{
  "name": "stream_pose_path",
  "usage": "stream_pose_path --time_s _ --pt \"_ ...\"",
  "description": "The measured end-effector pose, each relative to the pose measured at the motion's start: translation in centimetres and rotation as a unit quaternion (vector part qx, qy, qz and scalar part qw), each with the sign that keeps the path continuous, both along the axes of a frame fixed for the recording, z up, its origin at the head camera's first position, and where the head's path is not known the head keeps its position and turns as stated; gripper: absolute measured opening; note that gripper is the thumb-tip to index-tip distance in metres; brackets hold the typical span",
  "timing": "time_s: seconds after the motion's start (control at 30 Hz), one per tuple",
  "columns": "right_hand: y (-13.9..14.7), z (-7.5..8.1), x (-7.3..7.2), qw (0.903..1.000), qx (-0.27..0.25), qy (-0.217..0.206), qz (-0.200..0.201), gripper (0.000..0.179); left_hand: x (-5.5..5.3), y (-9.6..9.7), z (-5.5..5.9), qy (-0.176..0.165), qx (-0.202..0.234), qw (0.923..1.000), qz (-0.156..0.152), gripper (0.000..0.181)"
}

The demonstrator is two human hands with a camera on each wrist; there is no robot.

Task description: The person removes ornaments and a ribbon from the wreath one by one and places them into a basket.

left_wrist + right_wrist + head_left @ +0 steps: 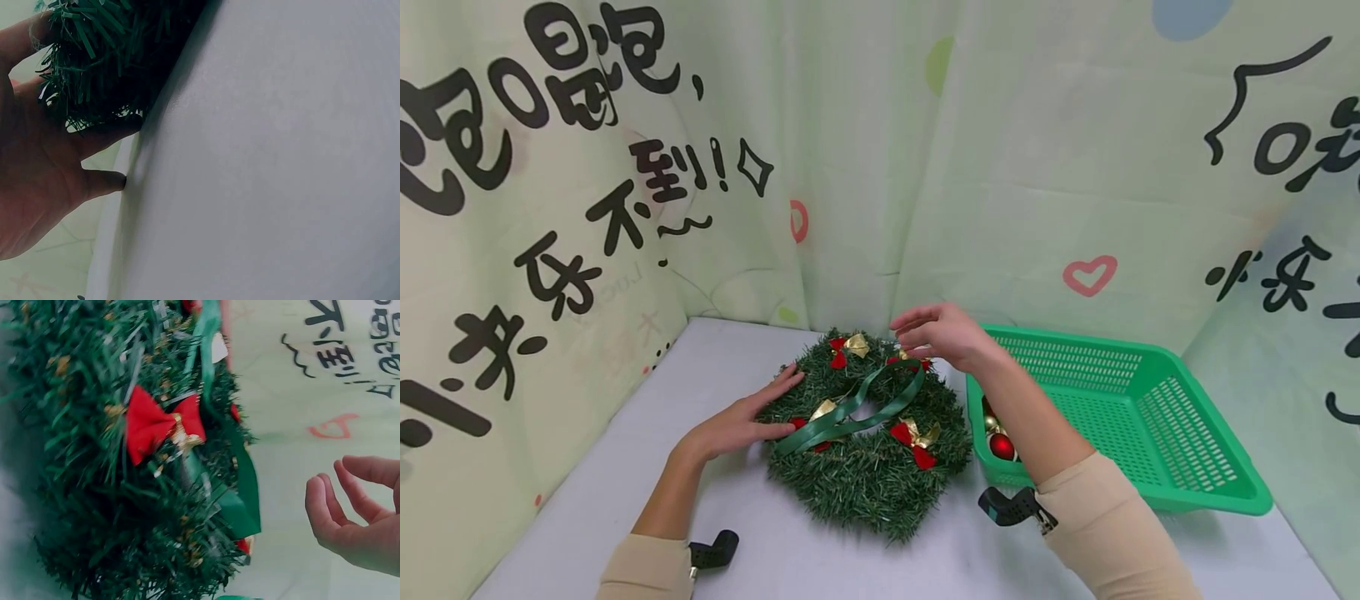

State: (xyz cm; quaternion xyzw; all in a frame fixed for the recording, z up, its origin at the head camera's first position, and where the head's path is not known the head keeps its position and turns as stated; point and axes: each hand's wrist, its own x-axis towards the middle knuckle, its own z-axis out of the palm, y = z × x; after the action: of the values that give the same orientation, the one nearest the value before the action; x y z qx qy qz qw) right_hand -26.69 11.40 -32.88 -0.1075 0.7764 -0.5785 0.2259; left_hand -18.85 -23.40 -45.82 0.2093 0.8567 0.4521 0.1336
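Note:
A green artificial wreath point(857, 492) lies on the table, trimmed with several red and gold bows point(922, 457). A loop of green satin ribbon point(822, 432) trails across its middle. Along the wreath's left side rests my left hand point(730, 429), fingers spread over the needles and thumb extended toward the ribbon. In the left wrist view, two of its fingertips reach down to the tabletop. My right hand point(946, 337) hovers above the wreath's far right part with loosely bent fingers and nothing in them. The right wrist view shows it apart from the wreath, beyond a red bow point(145, 428).
To the right of the wreath stands a green plastic basket point(1206, 417). A red ball ornament point(1002, 446) and smaller gold ones sit in its left end, partly hidden by my right forearm. Printed cloth curtains point(865, 150) enclose the white table point(715, 500) at the back and sides.

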Motion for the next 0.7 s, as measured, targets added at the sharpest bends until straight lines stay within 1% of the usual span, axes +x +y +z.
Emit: stream_pose_path --time_s 0.13,0.23,0.37,0.47,0.7 --pt "-0.2 -0.7 -0.6 0.9993 0.037 0.003 0.009 0.035 -0.1 0.0 -0.1 0.002 -0.003 1.0 -0.004 0.083" --pt "-0.2 -1.0 -0.9 0.9981 0.061 0.01 0.006 0.035 -0.1 0.0 -0.1 0.005 -0.004 1.0 -0.003 0.083" --pt "0.1 -1.5 -1.2 0.9958 0.09 0.016 0.004 0.035 -0.1 0.0 -0.1 -0.001 -0.001 1.0 -0.002 0.083" --pt "0.2 -1.8 -1.5 0.9937 0.11 0.02 0.01 0.035 -0.1 0.0 0.0 -0.002 0.0 1.0 -0.002 0.083" --pt "0.1 -2.1 -1.7 0.9883 0.151 0.021 0.014 0.035 -0.1 0.0 0.0 -0.001 0.001 1.0 -0.001 0.083"
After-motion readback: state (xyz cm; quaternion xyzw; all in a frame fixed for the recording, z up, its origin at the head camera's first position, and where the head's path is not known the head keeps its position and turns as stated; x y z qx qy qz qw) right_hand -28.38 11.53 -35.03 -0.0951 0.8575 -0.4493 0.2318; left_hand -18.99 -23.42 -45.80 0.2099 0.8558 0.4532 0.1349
